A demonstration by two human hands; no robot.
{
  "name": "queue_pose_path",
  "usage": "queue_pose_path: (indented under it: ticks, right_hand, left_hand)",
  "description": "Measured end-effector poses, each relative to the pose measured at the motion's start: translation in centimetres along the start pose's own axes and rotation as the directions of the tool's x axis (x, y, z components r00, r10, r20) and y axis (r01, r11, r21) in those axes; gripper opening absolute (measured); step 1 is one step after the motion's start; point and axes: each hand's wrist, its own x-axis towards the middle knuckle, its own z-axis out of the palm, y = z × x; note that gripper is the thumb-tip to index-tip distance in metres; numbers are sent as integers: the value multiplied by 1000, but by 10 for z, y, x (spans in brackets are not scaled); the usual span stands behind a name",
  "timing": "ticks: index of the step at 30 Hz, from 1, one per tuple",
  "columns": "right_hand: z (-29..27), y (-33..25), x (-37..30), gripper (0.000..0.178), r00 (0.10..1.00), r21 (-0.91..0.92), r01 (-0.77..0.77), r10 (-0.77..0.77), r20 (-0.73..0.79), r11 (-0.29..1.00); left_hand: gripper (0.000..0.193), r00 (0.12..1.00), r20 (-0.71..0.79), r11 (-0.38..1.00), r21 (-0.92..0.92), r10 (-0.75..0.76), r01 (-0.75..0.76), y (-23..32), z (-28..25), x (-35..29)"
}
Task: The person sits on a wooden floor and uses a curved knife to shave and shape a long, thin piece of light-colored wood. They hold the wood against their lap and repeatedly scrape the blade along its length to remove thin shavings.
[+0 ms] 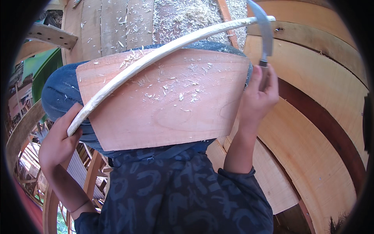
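A long, pale, peeled wooden stick (150, 58) slants across a flat plywood board (167, 117) lying on my lap. Its near end is gripped in my left hand (58, 142), close to the board's left side, while the far end rises to the upper right. My right hand (261, 93) is closed round the short brown handle of a curved knife (266, 41). The blade is slightly blurred and stands upright beside the stick's far end, overlapping it in view; whether they touch I cannot tell. Small wood shavings (181, 96) are scattered over the board.
More shavings (193, 15) cover the planks in front of my knees. To the right are wide wooden planks (307, 144) with dark gaps between them. A perforated wooden bar (52, 35) juts in at the upper left, and slatted wooden railing (91, 175) stands beside my left arm.
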Motion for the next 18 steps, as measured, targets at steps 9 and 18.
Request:
queue_pose_path:
  ticks: [9,18]
  right_hand:
    - [-9,-12,-14,20,903,133,-225,156,401,965]
    - [-10,-13,-16,27,874,151,-317,227,429,936]
  left_hand:
    - [44,996,50,996,-24,-79,80,2,0,1]
    - [51,983,133,992,-12,-124,126,7,-6,4]
